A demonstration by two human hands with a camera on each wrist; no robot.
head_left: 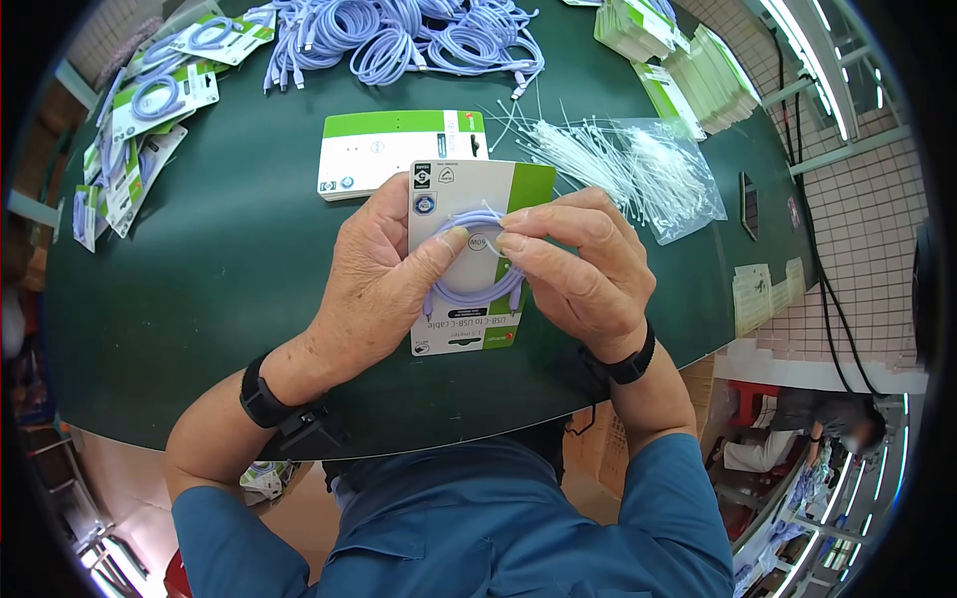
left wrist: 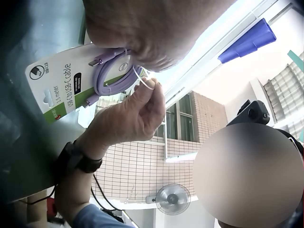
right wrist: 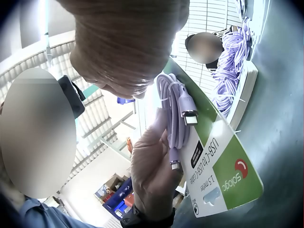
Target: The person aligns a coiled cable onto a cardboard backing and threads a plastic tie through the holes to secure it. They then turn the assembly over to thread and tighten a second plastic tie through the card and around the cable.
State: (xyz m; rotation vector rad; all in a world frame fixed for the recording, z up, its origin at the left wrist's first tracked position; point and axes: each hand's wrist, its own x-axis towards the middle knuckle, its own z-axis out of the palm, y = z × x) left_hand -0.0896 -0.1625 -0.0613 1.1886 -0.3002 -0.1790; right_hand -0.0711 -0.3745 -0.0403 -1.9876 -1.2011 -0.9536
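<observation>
A white and green card (head_left: 431,269) carries a coiled lilac cable (head_left: 469,296), its two plugs toward the printed end. My left hand (head_left: 369,274) grips the card's left edge, thumb on the coil. On the coil's other side my right hand (head_left: 588,264) pinches a thin white tie between thumb and fingertips; in the left wrist view the tie (left wrist: 145,81) loops up from the coil to the right hand (left wrist: 130,114). The right wrist view shows the left hand (right wrist: 154,171) behind the coiled cable (right wrist: 175,118).
Beyond the card lie a stack of cards (head_left: 349,149), a bag of white ties (head_left: 668,189) and piled lilac cables (head_left: 359,30). Carded cables (head_left: 130,169) lie at the left, card stacks (head_left: 708,80) at the back right, and a phone (head_left: 749,206) near the right edge.
</observation>
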